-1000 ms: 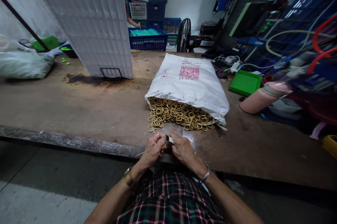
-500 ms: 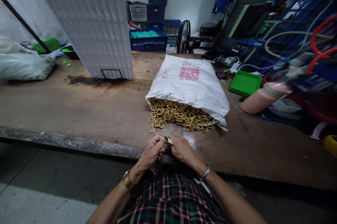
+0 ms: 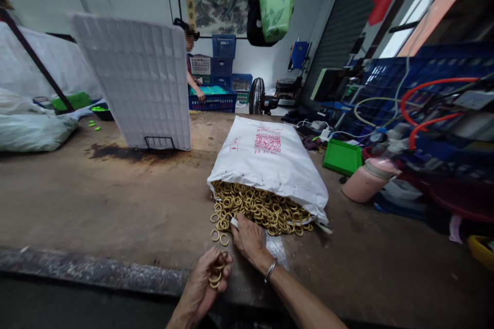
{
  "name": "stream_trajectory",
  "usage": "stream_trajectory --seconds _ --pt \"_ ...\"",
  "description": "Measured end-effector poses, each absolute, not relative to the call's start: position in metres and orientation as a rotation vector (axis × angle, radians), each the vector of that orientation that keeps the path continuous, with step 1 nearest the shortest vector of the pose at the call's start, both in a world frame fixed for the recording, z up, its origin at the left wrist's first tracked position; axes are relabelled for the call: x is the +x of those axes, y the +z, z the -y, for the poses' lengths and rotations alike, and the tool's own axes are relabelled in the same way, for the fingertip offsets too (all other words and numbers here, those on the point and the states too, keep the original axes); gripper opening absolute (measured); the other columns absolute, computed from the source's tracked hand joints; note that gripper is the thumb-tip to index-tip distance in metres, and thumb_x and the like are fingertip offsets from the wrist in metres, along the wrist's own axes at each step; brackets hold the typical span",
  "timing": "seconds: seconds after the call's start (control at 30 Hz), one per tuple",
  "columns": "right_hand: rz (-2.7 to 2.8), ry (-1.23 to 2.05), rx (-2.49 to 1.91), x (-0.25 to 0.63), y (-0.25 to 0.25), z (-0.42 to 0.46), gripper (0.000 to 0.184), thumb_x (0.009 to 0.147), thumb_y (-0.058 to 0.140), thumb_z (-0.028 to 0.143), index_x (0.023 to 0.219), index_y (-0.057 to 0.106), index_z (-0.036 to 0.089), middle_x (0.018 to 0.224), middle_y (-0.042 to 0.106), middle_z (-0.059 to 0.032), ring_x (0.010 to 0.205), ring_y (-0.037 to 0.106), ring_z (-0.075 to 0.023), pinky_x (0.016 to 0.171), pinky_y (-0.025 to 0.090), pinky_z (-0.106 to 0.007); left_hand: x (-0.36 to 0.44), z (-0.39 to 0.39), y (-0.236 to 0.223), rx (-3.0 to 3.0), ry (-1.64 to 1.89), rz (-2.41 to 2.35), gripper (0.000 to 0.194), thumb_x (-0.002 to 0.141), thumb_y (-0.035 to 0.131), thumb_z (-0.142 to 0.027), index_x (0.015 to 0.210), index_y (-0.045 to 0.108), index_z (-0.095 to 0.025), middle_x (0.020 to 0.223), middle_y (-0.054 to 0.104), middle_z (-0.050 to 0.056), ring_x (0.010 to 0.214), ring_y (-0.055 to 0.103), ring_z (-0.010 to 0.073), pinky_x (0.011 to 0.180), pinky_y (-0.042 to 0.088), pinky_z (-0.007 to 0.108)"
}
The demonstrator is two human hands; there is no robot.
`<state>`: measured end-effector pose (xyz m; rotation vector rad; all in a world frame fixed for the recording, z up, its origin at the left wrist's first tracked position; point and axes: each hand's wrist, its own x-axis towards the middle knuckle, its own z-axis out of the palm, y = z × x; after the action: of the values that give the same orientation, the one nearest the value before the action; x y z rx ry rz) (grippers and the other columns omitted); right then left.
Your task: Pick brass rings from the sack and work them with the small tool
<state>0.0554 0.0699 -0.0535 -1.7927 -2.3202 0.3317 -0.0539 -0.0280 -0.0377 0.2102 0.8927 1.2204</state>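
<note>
My left hand (image 3: 206,280) is curled at the table's near edge, closed on a few brass rings (image 3: 215,276). My right hand (image 3: 247,239) reaches forward onto the heap of brass rings (image 3: 258,208) that spills from the open white sack (image 3: 266,161). A small white-tipped tool (image 3: 233,222) shows at its fingers, which are bent onto the rings. A few loose rings (image 3: 218,236) lie just left of that hand.
A white gridded panel (image 3: 135,82) stands upright at the back left beside a stuffed white bag (image 3: 33,131). A green tray (image 3: 341,156) and a pink jug (image 3: 368,179) lie right of the sack. Another person stands by blue crates (image 3: 214,97) behind.
My hands were together near my body; now the right hand has reached forward to the ring heap while the left stays back holding rings. The view has tilted up.
</note>
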Motion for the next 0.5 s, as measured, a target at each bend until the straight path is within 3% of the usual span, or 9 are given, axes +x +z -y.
stream_trajectory --seconds 0.17,0.37,0.5 --pt "2.284 0.358 -1.809 0.053 -0.059 -0.076 0.017 0.083 0.045 0.021 0.097 0.054 0.018 0.086 0.068 -0.0098 0.081 0.065 -0.0212 0.062 0.035 -0.027 -0.059 0.025 -0.047 0.079 1.217 -0.846 0.035 0.055 0.078 -0.034 0.078 0.059 -0.016 0.064 0.06 0.0 0.051 0.052 0.0084 0.04 0.032 0.016" --pt "2.286 0.394 -1.663 0.065 -0.068 -0.077 0.018 0.079 0.046 0.015 0.095 0.054 0.02 0.087 0.067 -0.0056 0.08 0.064 -0.0185 0.064 0.036 -0.025 -0.062 0.018 -0.056 -0.037 1.195 -0.81 0.027 0.057 0.078 -0.028 0.06 0.056 -0.013 0.064 0.061 0.002 0.055 0.058 0.0118 0.04 0.04 0.018" --pt "2.233 0.467 -1.63 0.073 -0.066 -0.078 0.018 0.077 0.044 0.012 0.091 0.054 0.019 0.087 0.066 -0.0057 0.08 0.063 -0.0173 0.065 0.036 -0.023 -0.059 0.013 -0.057 -0.027 1.21 -0.887 0.032 0.053 0.081 -0.028 0.063 0.055 -0.014 0.063 0.061 0.001 0.055 0.058 0.0118 0.038 0.04 0.017"
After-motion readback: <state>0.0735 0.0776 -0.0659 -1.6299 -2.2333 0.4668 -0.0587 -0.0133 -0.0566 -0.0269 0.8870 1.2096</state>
